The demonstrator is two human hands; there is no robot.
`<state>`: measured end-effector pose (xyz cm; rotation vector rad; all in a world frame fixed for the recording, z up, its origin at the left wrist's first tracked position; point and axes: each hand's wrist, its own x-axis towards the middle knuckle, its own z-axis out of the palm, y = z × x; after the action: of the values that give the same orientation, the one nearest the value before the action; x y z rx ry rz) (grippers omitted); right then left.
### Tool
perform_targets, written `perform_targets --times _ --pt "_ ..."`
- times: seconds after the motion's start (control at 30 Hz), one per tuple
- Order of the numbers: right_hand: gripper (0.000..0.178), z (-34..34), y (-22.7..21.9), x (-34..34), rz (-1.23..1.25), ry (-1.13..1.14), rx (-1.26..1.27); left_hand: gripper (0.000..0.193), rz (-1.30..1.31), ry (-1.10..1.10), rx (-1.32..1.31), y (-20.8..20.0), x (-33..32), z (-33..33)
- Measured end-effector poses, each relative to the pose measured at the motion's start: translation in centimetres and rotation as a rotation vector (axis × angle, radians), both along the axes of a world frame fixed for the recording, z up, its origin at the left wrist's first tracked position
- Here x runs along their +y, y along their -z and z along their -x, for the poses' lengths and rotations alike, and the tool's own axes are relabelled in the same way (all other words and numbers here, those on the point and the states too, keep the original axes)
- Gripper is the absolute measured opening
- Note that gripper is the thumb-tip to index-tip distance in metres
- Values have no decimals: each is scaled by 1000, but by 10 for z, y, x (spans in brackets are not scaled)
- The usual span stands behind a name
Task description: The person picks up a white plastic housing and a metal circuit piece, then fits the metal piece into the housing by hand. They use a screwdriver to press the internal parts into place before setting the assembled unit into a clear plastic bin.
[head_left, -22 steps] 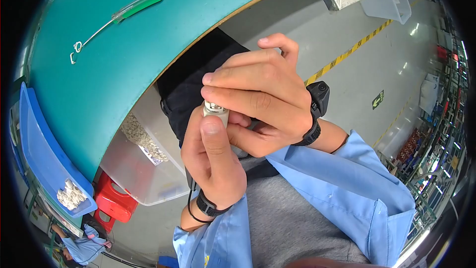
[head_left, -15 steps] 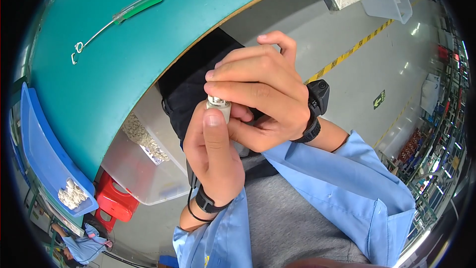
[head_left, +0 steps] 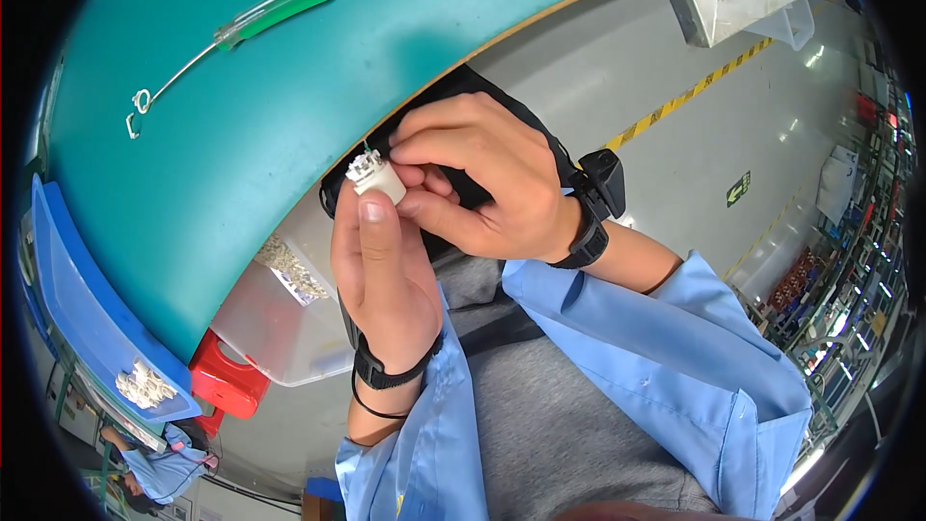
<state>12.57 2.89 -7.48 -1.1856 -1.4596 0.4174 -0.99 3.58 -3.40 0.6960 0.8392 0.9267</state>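
Note:
A small white cylindrical plastic part [head_left: 384, 183], with metal contacts and white bits standing up on its top, is pinched between the thumb and fingers of my left hand [head_left: 391, 280]. It tilts slightly, just off the table's front edge. My right hand [head_left: 492, 174] is curled close against the part's right side, thumb and fingertips drawn together. Whether those fingers hold anything small is hidden. On the green table [head_left: 241, 135] lies a screwdriver [head_left: 275, 14] with a green and clear handle. Small white ring-like pieces [head_left: 138, 111] are at its tip.
A blue bin [head_left: 96, 299] with several white pieces stands at the left, near a red stool [head_left: 227, 376]. Below the table edge is a clear plastic tub [head_left: 289, 347]. A metal tray [head_left: 709, 10] of small parts sits top right. Another person [head_left: 164, 468] is at lower left.
My right fingers have moved off the part's top, uncovering its contacts. Both hands have shifted left, carrying the part toward the table edge. The view has turned a little.

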Motion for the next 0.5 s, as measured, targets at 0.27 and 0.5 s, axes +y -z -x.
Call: perform_targets --times 0.27,0.5 --pt "41 -4 4 9 42 -79 -33 40 -81 -10 26 3 6 -4" --pt "44 -3 6 14 77 -149 -34 43 -32 -89 54 -8 7 -7"
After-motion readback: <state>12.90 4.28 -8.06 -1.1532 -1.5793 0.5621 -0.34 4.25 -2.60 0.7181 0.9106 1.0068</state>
